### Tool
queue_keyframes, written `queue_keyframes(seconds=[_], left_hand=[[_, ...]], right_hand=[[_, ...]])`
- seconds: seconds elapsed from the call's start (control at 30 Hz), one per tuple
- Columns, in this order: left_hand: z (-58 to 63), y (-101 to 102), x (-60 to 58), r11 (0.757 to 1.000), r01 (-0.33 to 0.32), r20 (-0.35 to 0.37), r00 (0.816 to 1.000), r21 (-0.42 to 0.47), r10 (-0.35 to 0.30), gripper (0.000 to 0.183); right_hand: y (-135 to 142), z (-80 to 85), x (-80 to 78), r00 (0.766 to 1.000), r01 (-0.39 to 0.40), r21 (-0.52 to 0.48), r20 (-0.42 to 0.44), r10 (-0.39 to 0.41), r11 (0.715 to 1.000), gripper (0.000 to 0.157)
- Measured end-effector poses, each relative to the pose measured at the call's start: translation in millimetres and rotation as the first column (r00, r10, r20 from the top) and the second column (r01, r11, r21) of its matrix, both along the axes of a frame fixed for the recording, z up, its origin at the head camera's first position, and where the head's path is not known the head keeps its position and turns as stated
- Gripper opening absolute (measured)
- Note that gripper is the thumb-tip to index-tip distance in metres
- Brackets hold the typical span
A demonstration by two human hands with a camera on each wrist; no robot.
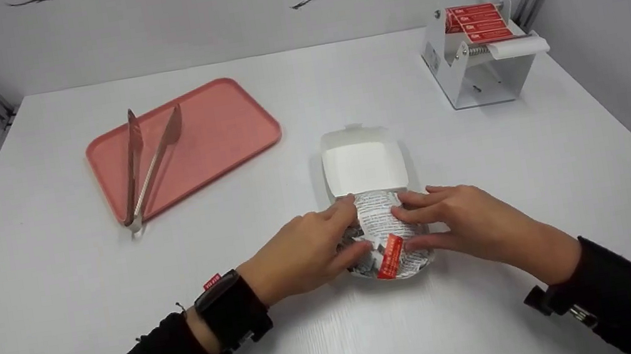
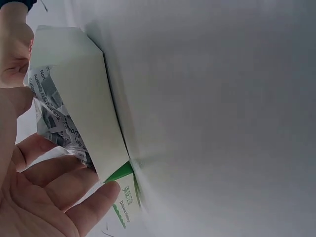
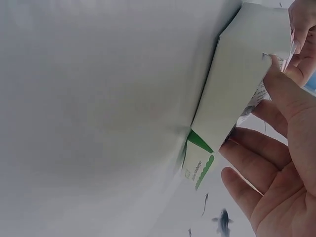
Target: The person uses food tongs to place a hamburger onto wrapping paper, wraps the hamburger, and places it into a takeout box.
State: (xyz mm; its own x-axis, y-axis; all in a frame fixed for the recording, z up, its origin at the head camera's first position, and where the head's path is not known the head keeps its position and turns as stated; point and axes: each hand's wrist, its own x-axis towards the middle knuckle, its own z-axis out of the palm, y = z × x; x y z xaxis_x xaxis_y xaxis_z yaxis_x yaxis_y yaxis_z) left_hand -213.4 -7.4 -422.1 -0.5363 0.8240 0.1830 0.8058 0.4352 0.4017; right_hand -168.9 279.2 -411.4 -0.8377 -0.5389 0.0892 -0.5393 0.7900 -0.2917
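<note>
A paper-wrapped package [image 1: 384,217], printed like newspaper and bearing a red sticker [image 1: 391,257], lies in the base of a white clamshell box. The box's lid [image 1: 364,167] stands open on the far side. My left hand [image 1: 309,247] touches the wrapping along its left side, thumb and fingers apart. From the right, my right hand [image 1: 468,219] rests its extended fingertips on the package. Both wrist views show the pale box wall [image 2: 89,106] close to the fingers, and green printing on the lid [image 3: 198,163]. Part of the wrapping is hidden behind the hands.
A pink tray [image 1: 218,123] lies at the back left, with metal tongs [image 1: 155,164] across it, their hinged end over its near edge. At the back right stands a label dispenser [image 1: 480,59] holding a roll of red stickers. Light panels border the white table [image 1: 316,341].
</note>
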Motion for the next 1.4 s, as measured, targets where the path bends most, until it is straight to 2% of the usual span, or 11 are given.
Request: queue_keyframes(seconds=[0.2,0.33,0.5,0.7,0.8,0.97,1.07,1.13,1.27,1.4], left_hand=[[-4.3,-0.8,2.1,1.000,0.000,-0.053,0.999,-0.012,-0.001,0.044],[-4.6,0.3,1.2,1.000,0.002,-0.034,0.999,-0.022,-0.003,0.041],[-3.8,2.3,2.3,1.000,0.002,0.006,1.000,-0.026,-0.002,0.040],[-5.9,6.0,9.8,0.999,-0.046,-0.005,0.999,-0.026,0.046,0.056],[-7.5,8.0,12.5,0.997,-0.073,0.000,0.997,-0.012,0.073,0.056],[-7.8,7.6,11.1,0.998,-0.070,0.017,0.997,0.008,0.070,0.054],[-5.7,6.1,8.0,0.999,-0.050,0.066,0.997,0.007,0.049,0.049],[-4.6,5.3,7.1,0.999,-0.053,0.100,0.994,0.004,0.052,0.044],[-5.4,5.8,8.7,0.996,-0.087,0.102,0.991,0.016,0.085,0.034],[-6.3,8.4,10.7,0.991,-0.133,0.089,0.987,0.027,0.130,0.030]], right_hand=[[-1.6,4.2,-0.5,0.998,-0.002,-0.029,0.058,0.003,1.000,0.052],[-4.7,5.0,3.3,0.995,0.040,-0.053,0.097,-0.035,0.998,0.054],[-15.1,1.3,9.3,0.994,0.099,-0.036,0.049,-0.097,0.994,0.072],[-22.4,-2.0,14.8,0.988,0.155,-0.021,0.002,-0.155,0.988,0.071],[-23.6,-3.8,16.5,0.986,0.168,-0.021,-0.007,-0.168,0.986,0.072],[-18.7,-6.3,13.6,0.992,0.122,-0.062,-0.010,-0.123,0.991,0.069],[-15.4,-7.3,12.6,0.995,0.096,-0.079,0.014,-0.095,0.992,0.071],[-14.9,-7.1,13.5,0.993,0.111,-0.078,0.049,-0.107,0.991,0.075],[-18.2,-3.8,15.0,0.986,0.140,-0.062,0.094,-0.134,0.988,0.081],[-22.9,-0.1,15.5,0.987,0.147,-0.018,0.073,-0.146,0.989,0.078]])
